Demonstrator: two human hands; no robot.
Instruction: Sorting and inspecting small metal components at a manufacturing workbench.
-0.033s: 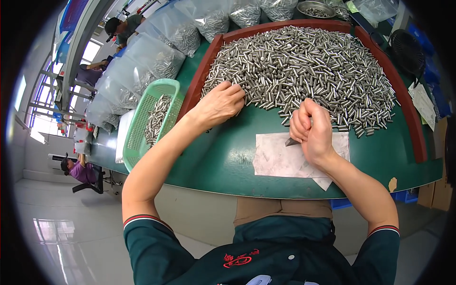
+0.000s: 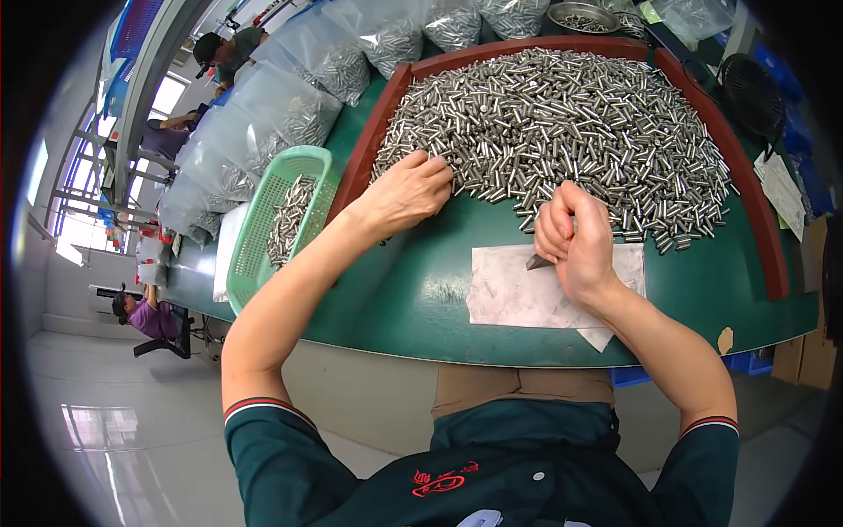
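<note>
A big heap of short silvery metal pins (image 2: 562, 123) is spread over the green table. At the heap's lower left edge is my left hand (image 2: 411, 189), its fingers curled down and closed among the pins; what they hold is hidden. My right hand (image 2: 575, 241) makes a fist in front of the heap, over a smudged white paper sheet (image 2: 509, 294). From the bottom of that fist sticks the end of a dark grey pointed tool (image 2: 537, 263); the rest of it is covered by my fingers.
Dark red rails (image 2: 720, 140) border the heap. Left of it stands a green perforated basket (image 2: 250, 255) part full of pins. Clear bags of pins (image 2: 338, 66) line the back and left. A metal bowl (image 2: 584, 18) and black fan (image 2: 752, 95) stand farther off. Other people sit at left.
My left elbow and upper arm have shifted slightly to the left. Both hands stay in place.
</note>
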